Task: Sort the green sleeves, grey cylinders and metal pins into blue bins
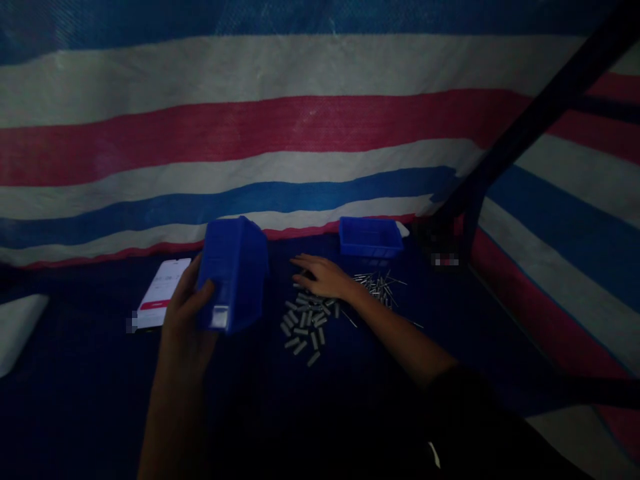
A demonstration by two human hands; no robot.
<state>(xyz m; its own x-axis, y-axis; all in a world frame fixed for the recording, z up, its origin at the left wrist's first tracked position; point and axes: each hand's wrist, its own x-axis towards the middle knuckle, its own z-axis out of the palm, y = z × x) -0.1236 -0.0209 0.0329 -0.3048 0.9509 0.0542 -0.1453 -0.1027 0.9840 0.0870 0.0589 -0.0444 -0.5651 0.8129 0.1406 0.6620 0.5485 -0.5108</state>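
Observation:
My left hand (187,303) grips a blue plastic bin (231,277), tipped up on its side above the dark blue table surface. The thumb presses on the bin's near wall; the other fingers are mostly hidden behind it. My right hand (323,275) reaches over the far edge of a pile of short grey cylindrical pieces (305,323), its fingers stretched out and apart. Whether its fingertips touch any piece I cannot tell. Beside my right forearm lies a heap of thin shiny metal pins (377,287), partly covered by the arm.
A second blue bin (371,238) stands upright at the back, near the striped sheet wall (310,123). On the left lies a lit phone (164,293), and a white object (20,330) sits at the far left. A dark slanted pole (530,110) rises at right.

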